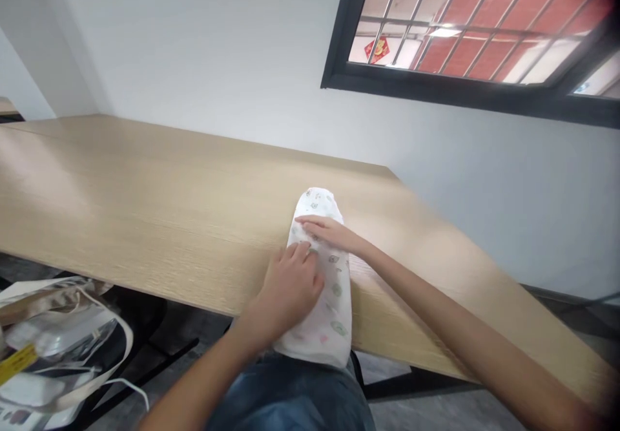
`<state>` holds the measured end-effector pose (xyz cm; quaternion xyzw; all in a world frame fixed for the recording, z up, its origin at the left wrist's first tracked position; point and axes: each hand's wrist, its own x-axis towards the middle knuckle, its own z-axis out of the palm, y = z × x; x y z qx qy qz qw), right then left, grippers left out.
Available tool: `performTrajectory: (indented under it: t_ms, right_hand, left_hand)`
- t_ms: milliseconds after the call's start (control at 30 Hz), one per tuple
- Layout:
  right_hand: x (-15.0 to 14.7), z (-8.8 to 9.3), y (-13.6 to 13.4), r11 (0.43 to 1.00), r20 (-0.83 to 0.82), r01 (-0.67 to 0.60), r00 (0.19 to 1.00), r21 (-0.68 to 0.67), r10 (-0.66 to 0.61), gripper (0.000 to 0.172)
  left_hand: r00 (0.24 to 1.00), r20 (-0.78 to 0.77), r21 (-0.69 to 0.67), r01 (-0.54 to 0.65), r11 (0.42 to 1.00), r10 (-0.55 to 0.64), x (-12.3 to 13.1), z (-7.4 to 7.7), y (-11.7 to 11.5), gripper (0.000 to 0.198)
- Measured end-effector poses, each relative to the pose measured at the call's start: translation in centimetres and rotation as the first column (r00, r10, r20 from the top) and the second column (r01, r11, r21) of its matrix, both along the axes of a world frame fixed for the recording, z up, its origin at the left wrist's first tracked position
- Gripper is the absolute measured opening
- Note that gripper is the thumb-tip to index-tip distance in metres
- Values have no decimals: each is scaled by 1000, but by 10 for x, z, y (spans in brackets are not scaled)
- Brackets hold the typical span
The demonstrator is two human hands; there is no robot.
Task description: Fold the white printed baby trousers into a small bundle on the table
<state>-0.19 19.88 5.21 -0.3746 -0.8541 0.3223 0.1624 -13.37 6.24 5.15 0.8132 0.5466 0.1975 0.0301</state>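
A long white cloth (339, 302) with small green, brown and pink prints, apparently folded into a narrow strip, lies on the light wood table (169, 205). Its near end hangs over the front edge above my lap. My left hand (293, 282) is on the left side of the cloth, its fingers curled in against it; the fingertips are partly hidden. Farther up, my right hand (329, 231) lies across the cloth from the right with its fingers stretched out flat. The rounded far end of the cloth shows beyond it.
At lower left, below the table's front edge, is a bag (68, 347) with a pale strap, clear packaging and a yellow label. Behind the table stands a white wall (217, 50) with a dark-framed, barred window (334, 50). My legs (295, 395) are under the near edge.
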Motion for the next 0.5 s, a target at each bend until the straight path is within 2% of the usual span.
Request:
performTrajectory:
  t_ms: [100, 167, 233, 333, 433, 500]
  right_hand:
    - [-1, -4, -21, 988, 125, -111, 987, 104, 97, 41]
    - [-2, -10, -16, 963, 267, -149, 960, 224, 86, 42]
    - [-4, -15, 5, 931, 366, -141, 930, 336, 9, 43]
    - [-9, -18, 45, 904, 374, -35, 917, 426, -141, 43]
    - [-18, -16, 69, 884, 366, 23, 905, 467, -216, 44]
    - [-23, -14, 70, 891, 383, 20, 899, 453, -214, 43]
  left_hand:
    - [996, -33, -63, 85, 994, -88, 11, 3, 29, 29]
    - [997, -31, -77, 69, 995, -71, 17, -7, 24, 35]
    - [999, -17, -28, 40, 999, -40, 20, -24, 0, 43]
    - [998, -8, 179, 55, 982, -55, 12, -54, -48, 46]
    - [983, -69, 380, 182, 907, -169, -11, -73, -79, 51]
    - [952, -114, 379, 305, 874, -283, -29, -74, -84, 51]
